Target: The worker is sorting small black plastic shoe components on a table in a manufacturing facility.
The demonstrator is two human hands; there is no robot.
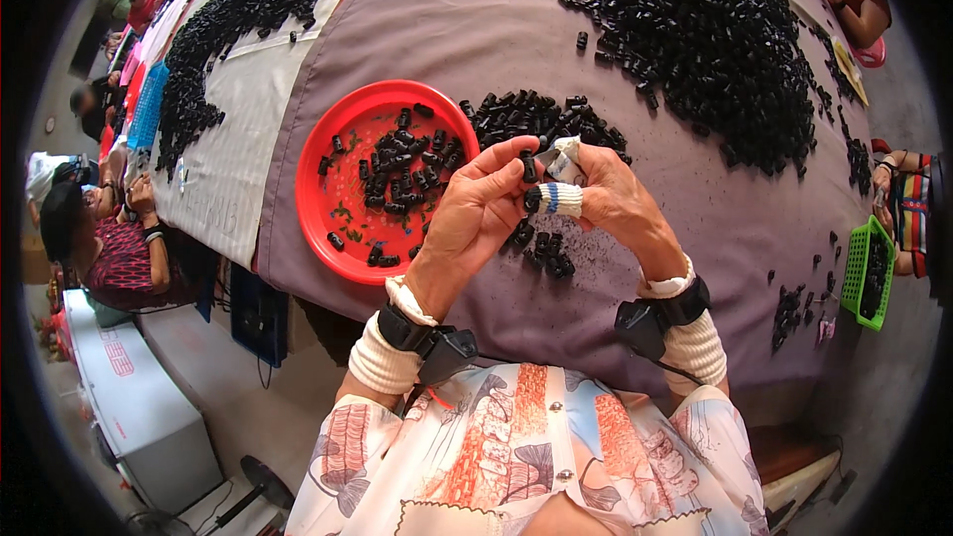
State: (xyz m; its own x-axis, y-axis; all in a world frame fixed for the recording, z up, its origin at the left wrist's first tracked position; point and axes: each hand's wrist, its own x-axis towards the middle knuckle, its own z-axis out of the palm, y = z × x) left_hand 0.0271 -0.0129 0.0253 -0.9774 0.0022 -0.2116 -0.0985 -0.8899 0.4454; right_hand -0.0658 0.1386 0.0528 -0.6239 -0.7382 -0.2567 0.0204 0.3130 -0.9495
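My left hand pinches a small black plastic part between thumb and fingertips, above the front of the table. Close against it is my right hand, its fingers bent together. One of its digits wears a white and blue knit finger cover, another a pale cloth wrap. A dark bit shows at the knit cover's tip; whether it is a second part I cannot tell. Under and behind both hands lies a small heap of black parts. A red round tray with several such parts and green scraps stands at left.
A large pile of black parts spreads at the back right. Another pile covers the pale cloth at left. A green basket sits at the right edge, near a co-worker's hand. Another person sits at far left.
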